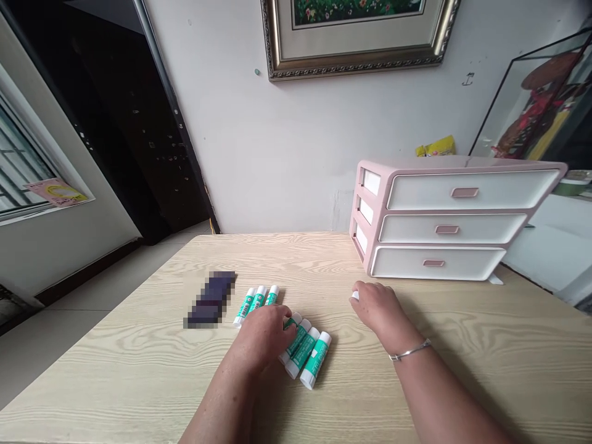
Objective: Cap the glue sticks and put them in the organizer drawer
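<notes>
flanking the hands: drawer unit (444,222) (right), dark blurred object (210,299).

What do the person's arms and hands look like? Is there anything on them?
Both arms are bare, with no sleeves showing. The right hand has a thin silver bracelet around its wrist. The left hand wears nothing that shows: no ring, watch or glove. No gloves on either hand.

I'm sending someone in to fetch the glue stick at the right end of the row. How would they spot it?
Start at the pink drawer unit on the wooden table. Nearer the camera, by the left hand, glue sticks lie side by side. Take the glue stick farthest right: only it has bare table on its right.
</notes>
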The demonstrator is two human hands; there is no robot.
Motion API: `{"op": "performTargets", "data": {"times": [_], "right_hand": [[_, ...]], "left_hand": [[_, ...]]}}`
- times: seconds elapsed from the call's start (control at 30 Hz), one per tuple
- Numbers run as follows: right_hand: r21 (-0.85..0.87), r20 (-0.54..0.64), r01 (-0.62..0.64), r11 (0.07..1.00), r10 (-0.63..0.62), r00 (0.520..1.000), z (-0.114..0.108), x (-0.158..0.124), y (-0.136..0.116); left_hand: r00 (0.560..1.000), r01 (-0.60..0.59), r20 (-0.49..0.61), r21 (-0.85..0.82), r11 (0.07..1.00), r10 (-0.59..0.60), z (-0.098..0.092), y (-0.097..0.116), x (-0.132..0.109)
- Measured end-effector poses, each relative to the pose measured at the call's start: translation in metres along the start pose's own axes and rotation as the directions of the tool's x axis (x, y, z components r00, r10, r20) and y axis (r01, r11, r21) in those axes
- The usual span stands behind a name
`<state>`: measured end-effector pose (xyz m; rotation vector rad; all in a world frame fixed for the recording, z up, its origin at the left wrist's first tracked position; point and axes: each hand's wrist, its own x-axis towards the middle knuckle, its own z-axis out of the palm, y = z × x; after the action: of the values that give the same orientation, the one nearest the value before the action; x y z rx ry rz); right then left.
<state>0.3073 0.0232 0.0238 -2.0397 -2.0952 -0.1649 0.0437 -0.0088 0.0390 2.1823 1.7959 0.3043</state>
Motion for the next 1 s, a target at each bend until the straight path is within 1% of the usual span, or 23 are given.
{"op": "performTargets", "data": {"times": [0.1,0.17,0.2,0.27,0.33,0.43,0.53,0.63,0.7,0.77,0.87,0.93,1.0], "right_hand": [[0.133,-0.05,0.038,0.99,-0.031,0.998,-0.003,0.0,-0.011],[0.284,-0.064,0.057,0.957,-0.04,0.997,-0.002,0.0,-0.02],[0.375,-0.066,0.063,0.925,-0.041,0.997,0.0,0.0,-0.025],[0.551,-0.059,0.074,0.831,-0.049,0.997,0.006,-0.001,-0.033],[0.687,-0.05,0.081,0.722,-0.064,0.997,0.012,-0.001,-0.04],[0.819,-0.058,0.092,0.566,-0.078,0.995,0.016,-0.003,-0.047],[0.896,-0.06,0.083,0.436,-0.067,0.996,0.012,-0.006,-0.056],[0.936,-0.058,0.073,0.344,-0.054,0.997,0.007,-0.01,-0.067],[0.949,-0.071,0.081,0.306,-0.046,0.996,0.006,-0.012,-0.072],[0.953,-0.089,0.096,0.289,-0.037,0.995,0.009,-0.012,-0.074],[0.954,-0.131,0.136,0.267,-0.036,0.991,0.014,-0.012,-0.073],[0.953,-0.157,0.164,0.254,-0.047,0.986,0.014,-0.013,-0.071],[0.948,-0.176,0.185,0.259,-0.059,0.983,0.013,-0.015,-0.07]], "left_hand": [[1.0,-0.024,-0.004,0.012,1.0,0.024,0.001,-0.004,0.001],[0.998,-0.053,-0.015,0.034,0.998,0.053,0.002,-0.006,0.001],[0.998,-0.06,-0.02,0.04,0.997,0.061,0.003,-0.006,0.001],[0.998,-0.053,-0.026,0.048,0.997,0.054,0.005,-0.007,0.001],[0.999,-0.03,-0.028,0.062,0.998,0.032,0.006,-0.007,0.002],[1.0,-0.002,-0.028,0.101,0.995,0.005,0.006,-0.005,0.002],[1.0,-0.007,-0.029,0.088,0.996,0.009,0.001,-0.002,0.0],[0.996,-0.002,-0.086,-0.011,1.0,0.001,-0.007,0.001,0.0],[0.992,-0.011,-0.129,-0.128,0.992,-0.005,-0.01,0.0,0.001],[0.99,-0.057,-0.14,-0.279,0.959,0.018,-0.009,-0.002,0.002],[0.992,-0.127,-0.082,-0.481,0.867,0.099,-0.004,-0.005,0.004],[0.988,-0.145,-0.033,-0.558,0.817,0.153,0.0,-0.006,0.004],[0.984,-0.141,0.006,-0.596,0.791,0.18,0.003,-0.005,0.004]]}}
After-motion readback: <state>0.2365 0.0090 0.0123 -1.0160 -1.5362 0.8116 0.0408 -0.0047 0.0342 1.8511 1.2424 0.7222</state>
